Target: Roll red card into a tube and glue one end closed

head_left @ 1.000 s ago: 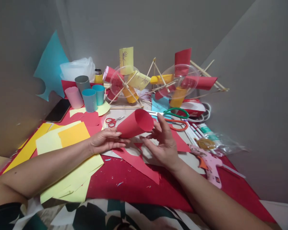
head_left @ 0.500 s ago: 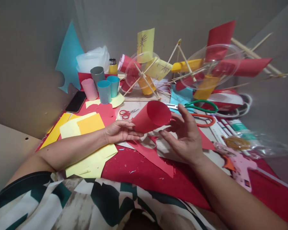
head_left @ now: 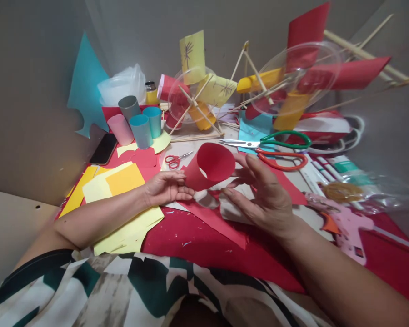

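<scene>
While the left hand [head_left: 167, 187] grasps a red paper tube [head_left: 209, 167] by its left end, thumb on the near upper side and the other fingers beneath, the right hand [head_left: 264, 200] stands at the opposite end with its fingers parted and curved toward the rim; whether those fingertips touch the paper cannot be told; the tube is tilted above the middle of the red tabletop [head_left: 180, 238], its wide mouth turned up and to the right; below it lies a cut red paper sheet [head_left: 221, 227]; just beyond the left hand rest small red-handled scissors [head_left: 172, 161], and past the right hand lie large shears [head_left: 252, 144], blades parted, one handle green and the other orange; to the left are yellow paper sheets [head_left: 132, 231] and a smartphone [head_left: 103, 149], near an upright group of a gray tube [head_left: 128, 108], a pink tube [head_left: 121, 129] and two blue tubes [head_left: 141, 131]; at the back stand two wheels of clear discs and paper tubes, the left wheel [head_left: 193, 101] with crossed sticks and the right wheel [head_left: 310, 79] nearer the shears; a pink glue gun [head_left: 344, 222] with an orange trigger lies beside the right forearm.
</scene>
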